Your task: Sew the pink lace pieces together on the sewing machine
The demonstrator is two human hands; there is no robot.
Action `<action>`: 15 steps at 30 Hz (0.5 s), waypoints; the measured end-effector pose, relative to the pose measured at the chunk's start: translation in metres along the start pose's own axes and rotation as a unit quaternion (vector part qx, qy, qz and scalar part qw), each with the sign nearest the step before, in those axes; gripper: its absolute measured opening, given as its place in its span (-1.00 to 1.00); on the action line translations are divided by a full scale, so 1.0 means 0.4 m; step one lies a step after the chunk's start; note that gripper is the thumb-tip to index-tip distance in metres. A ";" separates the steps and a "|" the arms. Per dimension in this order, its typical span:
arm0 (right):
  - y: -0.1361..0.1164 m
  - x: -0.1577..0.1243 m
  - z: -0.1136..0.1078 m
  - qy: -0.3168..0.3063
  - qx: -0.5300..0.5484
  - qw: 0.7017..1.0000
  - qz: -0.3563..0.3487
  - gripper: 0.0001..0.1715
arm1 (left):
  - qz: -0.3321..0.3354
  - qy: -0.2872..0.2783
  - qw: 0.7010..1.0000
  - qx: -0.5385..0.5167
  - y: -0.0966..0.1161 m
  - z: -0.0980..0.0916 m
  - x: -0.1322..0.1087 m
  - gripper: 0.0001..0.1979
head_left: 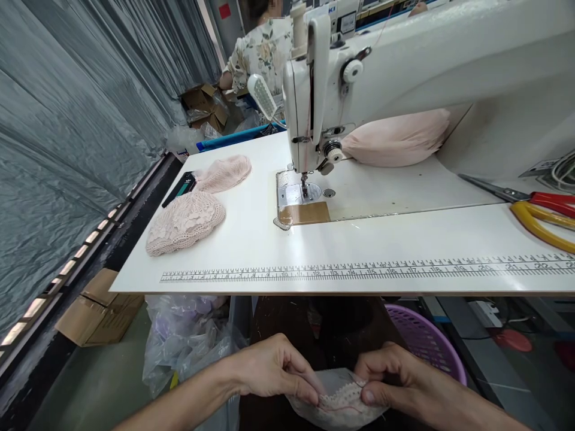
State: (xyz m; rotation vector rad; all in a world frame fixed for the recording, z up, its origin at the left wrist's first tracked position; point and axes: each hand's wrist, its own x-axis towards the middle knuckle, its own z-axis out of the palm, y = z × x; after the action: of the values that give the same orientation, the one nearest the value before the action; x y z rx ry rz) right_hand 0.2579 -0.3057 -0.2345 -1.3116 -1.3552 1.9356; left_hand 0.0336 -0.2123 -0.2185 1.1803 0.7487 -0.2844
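Observation:
Below the table's front edge, over my lap, a pale sheer fabric piece with lace trim [344, 400] is stretched between my hands. My left hand [274, 371] pinches its left side between thumb and fingers. At the right side, my right hand [395, 380] grips the lace edge in the same way. A reddish thread line runs across the fabric's lower part. The piece's bottom is cut off by the frame. On the table stands a white sewing machine [300, 114], its needle area above the metal plate, away from both hands.
A pink lace piece [186, 221] and a pink mesh piece [229, 172] lie at the table's left. Pink fabric [399, 140] sits under the machine arm. Scissors [539, 206] rest at right. Below are a purple basket [426, 338] and plastic bags [184, 335]. A person [265, 51] is behind.

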 end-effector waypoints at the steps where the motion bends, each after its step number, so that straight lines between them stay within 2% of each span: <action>1: -0.001 -0.001 -0.001 0.000 -0.006 1.000 -0.003 -0.53 | 0.001 0.001 1.000 0.001 0.000 0.001 0.000 -0.55; 7: -0.005 0.001 -0.002 -0.013 -0.022 0.999 -0.020 -0.47 | 0.005 0.023 1.000 -0.006 -0.001 0.007 -0.002 -0.58; 15: -0.007 0.008 0.010 -0.004 0.013 1.000 -0.011 -0.52 | 0.004 0.032 0.999 0.032 0.003 0.005 -0.011 -0.58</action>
State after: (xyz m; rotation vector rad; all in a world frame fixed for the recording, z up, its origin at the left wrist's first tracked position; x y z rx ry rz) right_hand 0.2525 -0.3041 -0.2332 -1.2749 -1.3382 1.9389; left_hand 0.0320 -0.2144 -0.2144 1.2578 0.7960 -0.2660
